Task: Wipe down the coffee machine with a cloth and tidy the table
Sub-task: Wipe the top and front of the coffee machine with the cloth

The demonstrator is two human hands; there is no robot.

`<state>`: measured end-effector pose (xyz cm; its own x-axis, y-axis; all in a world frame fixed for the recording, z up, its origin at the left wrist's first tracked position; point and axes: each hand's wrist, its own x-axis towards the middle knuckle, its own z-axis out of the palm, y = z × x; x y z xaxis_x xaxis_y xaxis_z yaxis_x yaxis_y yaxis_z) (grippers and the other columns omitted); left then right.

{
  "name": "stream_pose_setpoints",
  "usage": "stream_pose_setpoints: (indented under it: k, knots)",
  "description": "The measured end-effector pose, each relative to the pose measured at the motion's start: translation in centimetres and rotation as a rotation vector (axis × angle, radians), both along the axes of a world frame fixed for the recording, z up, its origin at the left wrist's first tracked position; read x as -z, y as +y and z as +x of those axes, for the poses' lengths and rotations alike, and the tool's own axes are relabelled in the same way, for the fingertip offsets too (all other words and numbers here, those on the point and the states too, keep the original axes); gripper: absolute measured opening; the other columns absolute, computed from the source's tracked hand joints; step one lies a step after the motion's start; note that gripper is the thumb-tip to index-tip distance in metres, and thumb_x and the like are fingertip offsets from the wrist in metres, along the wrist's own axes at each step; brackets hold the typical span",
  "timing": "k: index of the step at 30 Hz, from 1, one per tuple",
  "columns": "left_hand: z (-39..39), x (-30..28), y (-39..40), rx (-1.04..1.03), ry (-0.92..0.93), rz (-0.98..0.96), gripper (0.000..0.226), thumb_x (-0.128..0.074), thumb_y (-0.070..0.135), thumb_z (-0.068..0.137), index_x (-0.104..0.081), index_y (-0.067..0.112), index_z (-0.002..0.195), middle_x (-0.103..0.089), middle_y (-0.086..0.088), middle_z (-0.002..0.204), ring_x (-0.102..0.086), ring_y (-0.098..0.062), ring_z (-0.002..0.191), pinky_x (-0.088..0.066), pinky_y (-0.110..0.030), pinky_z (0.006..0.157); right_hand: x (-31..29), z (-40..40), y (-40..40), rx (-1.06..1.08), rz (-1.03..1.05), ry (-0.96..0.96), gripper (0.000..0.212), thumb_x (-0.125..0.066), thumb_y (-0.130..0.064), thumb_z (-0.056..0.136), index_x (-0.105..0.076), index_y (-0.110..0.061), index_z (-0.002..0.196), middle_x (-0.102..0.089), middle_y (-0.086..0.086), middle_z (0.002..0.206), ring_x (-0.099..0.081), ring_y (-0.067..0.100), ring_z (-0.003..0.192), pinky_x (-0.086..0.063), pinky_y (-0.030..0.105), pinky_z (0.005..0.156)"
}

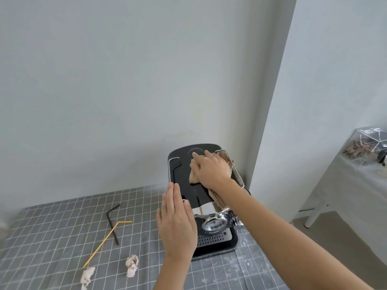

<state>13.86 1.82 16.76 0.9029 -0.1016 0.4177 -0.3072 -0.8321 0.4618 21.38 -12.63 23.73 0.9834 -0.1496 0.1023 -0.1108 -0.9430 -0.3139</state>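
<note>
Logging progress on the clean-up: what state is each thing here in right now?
coffee machine: upright, top being wiped.
cloth: crumpled under right hand.
right hand: pressing cloth, fingers flat.
left hand: flat against machine's side.
black straw: bent, lying on table.
yellow straw: bent, lying.
paper wads: crumpled, uncollected.

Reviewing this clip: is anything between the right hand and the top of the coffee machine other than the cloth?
Nothing visible. The right hand presses the cloth flat onto the coffee machine top; the left hand is at the machine's left side.
</note>
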Motion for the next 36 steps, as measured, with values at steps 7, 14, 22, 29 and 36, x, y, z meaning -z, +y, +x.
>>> stream_pose_setpoints:
  k: [7, 14, 22, 29, 36]
  knots:
    - [-0.1, 0.2, 0.0, -0.005, -0.017, -0.016, 0.049, -0.021, 0.031, 0.102, -0.033, 0.012, 0.145, -0.033, -0.001, 0.153, -0.038, -0.019, 0.137, -0.044, -0.043, 0.099, 0.2, -1.9, 0.0, -0.174, -0.069, 0.093, 0.052, -0.044, -0.056, 0.094, -0.041, -0.042, 0.144, -0.016, 0.0, 0.163, -0.009, 0.026, 0.15, -0.014, 0.049, 0.12]
    - [0.0, 0.1, -0.1, -0.009, 0.01, 0.004, 0.05, -0.019, 0.033, 0.102, -0.033, 0.014, 0.146, -0.032, 0.001, 0.153, -0.037, -0.017, 0.137, -0.043, -0.043, 0.099, -0.7, -4.5, -3.7, -0.375, 0.096, 0.219, 0.047, -0.043, -0.051, 0.098, -0.039, -0.045, 0.144, -0.006, 0.004, 0.164, -0.006, 0.025, 0.151, -0.013, 0.052, 0.12]
    - [0.0, 0.3, 0.4, 0.085, -0.005, -0.113, 0.048, -0.023, 0.031, 0.103, -0.027, 0.014, 0.148, -0.027, 0.0, 0.156, -0.036, -0.011, 0.136, -0.042, -0.037, 0.103, -0.1, -6.5, -0.1, -0.242, -0.141, -0.01, 0.051, -0.039, -0.033, 0.104, -0.03, -0.011, 0.149, -0.037, 0.018, 0.153, -0.045, 0.037, 0.134, -0.04, 0.048, 0.104]
    - [-2.1, 1.1, 2.5, 0.11, 0.284, -0.536, 0.055, -0.019, 0.045, 0.098, -0.005, 0.033, 0.15, -0.009, 0.017, 0.157, -0.008, 0.001, 0.144, -0.011, -0.02, 0.115, 3.2, -13.1, -1.2, -0.31, -0.098, -0.356, 0.045, -0.033, -0.036, 0.103, -0.052, -0.014, 0.137, -0.059, 0.001, 0.137, -0.049, 0.015, 0.133, -0.021, 0.045, 0.117]
    - [-3.2, 1.5, 2.6, 0.12, 0.252, -0.326, 0.052, -0.014, 0.054, 0.097, -0.006, 0.044, 0.148, -0.048, 0.004, 0.143, -0.057, -0.014, 0.116, -0.053, -0.029, 0.085, 3.7, -13.1, -0.9, -0.432, -0.145, -0.432, 0.032, -0.064, -0.016, 0.09, -0.066, -0.014, 0.123, -0.063, 0.007, 0.131, -0.055, 0.021, 0.129, -0.042, 0.04, 0.11]
